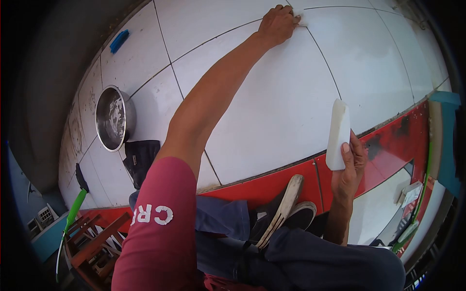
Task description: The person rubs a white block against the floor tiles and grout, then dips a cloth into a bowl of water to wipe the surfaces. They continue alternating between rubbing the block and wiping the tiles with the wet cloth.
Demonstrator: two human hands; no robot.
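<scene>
At the end of the outstretched arm, my left hand [279, 25] is low on the white tiled surface [272, 92], its fingers bent around a small whitish thing [301, 18] that blends with the tiles. My right hand [350, 167] grips the lower part of a long white block [339, 131], with the thumb on its near face and the fingers at its right side and behind. The block is held near the red tiled edge [276, 185] of the white surface.
A metal bowl [115, 119] with some liquid stands at the left, beside a black cloth-like item [141, 160]. Further up lies a blue object [119, 41]. A green-handled tool [75, 208] and wooden furniture [92, 242] are at lower left. A sandal [281, 211] shows near the red edge.
</scene>
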